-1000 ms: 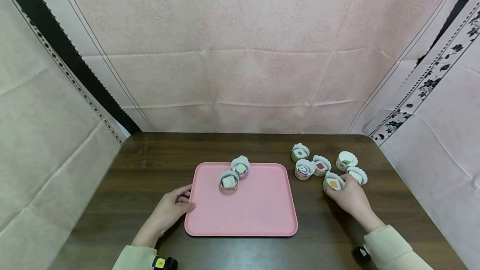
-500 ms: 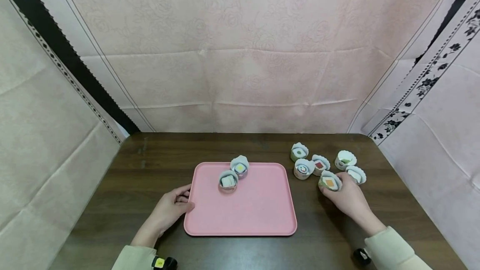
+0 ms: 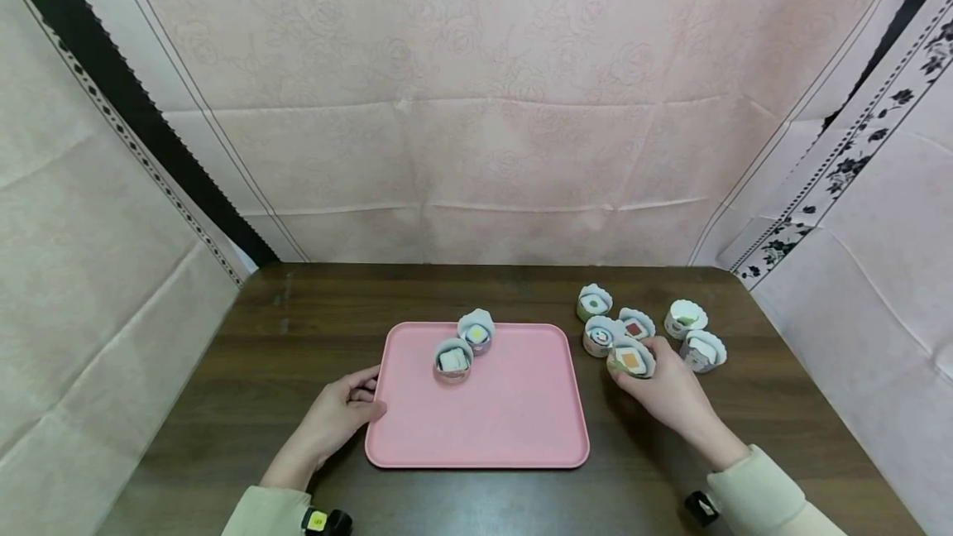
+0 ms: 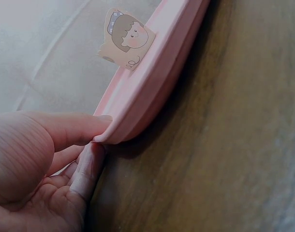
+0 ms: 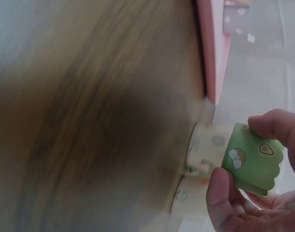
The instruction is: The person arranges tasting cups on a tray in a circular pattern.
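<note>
My left hand (image 3: 338, 420) pinches the left rim of a pink tray (image 3: 514, 420). In the left wrist view its thumb (image 4: 84, 128) lies over the rim, fingers beneath. On the tray stand two small scalloped paper cups: one with a white block inside (image 3: 452, 360), one with a yellow-centred piece (image 3: 477, 334). My right hand (image 3: 673, 391) holds a green scalloped paper cup (image 5: 256, 159) between thumb and fingers, right of the tray. Avocado prints mark its side, and an orange square on white (image 3: 630, 359) shows inside. It overlaps a neighbouring cup (image 3: 599, 337) in the head view.
More scalloped cups stand at the table's back right: one with a green centre (image 3: 594, 303), one with a red centre (image 3: 637, 327), a white one (image 3: 685, 318) and a patterned one (image 3: 703, 351). The wooden table (image 3: 335, 296) is backed by pale cloth (image 3: 506, 147).
My right hand has carried the green cup leftward, away from the patterned cup and toward the tray. The left hand and tray stay put.
</note>
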`<state>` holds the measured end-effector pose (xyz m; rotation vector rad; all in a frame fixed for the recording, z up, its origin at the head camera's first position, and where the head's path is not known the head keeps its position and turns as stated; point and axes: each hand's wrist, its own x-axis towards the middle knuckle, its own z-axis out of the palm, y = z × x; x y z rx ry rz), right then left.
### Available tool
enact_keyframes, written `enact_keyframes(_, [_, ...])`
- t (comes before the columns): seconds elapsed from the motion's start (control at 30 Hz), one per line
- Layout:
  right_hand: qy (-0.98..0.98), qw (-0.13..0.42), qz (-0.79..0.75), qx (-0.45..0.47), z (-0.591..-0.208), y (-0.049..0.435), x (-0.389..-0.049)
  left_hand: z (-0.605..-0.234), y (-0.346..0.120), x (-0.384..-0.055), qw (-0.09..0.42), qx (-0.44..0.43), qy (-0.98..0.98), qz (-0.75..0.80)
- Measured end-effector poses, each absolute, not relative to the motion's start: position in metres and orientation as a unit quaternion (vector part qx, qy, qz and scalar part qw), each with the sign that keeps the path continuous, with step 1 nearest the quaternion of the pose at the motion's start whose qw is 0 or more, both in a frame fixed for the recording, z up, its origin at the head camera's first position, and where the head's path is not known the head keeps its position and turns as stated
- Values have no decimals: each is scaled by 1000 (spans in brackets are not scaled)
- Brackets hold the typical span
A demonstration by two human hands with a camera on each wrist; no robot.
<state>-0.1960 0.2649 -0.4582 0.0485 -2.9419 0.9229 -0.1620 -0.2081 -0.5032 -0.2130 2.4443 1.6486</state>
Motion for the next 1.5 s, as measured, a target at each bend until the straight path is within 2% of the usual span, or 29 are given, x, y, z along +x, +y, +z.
enact_keyframes(0.23, [-950,31,307,37,-458,242,-197,-504,-207,-163,94,-71,820,560])
enact_keyframes(0.53, [-941,3,333,60,-455,211,-194,-504,-207,-163,92,-70,820,560])
enact_keyframes(1.07, [-922,-14,368,116,-471,157,-191,-506,-208,-161,88,-74,823,557])
enact_keyframes(1.3, [-917,-38,368,149,-474,141,-189,-506,-208,-161,89,-73,822,558])
enact_keyframes(1.5, [-914,-35,363,179,-476,134,-188,-504,-208,-161,79,-60,819,566])
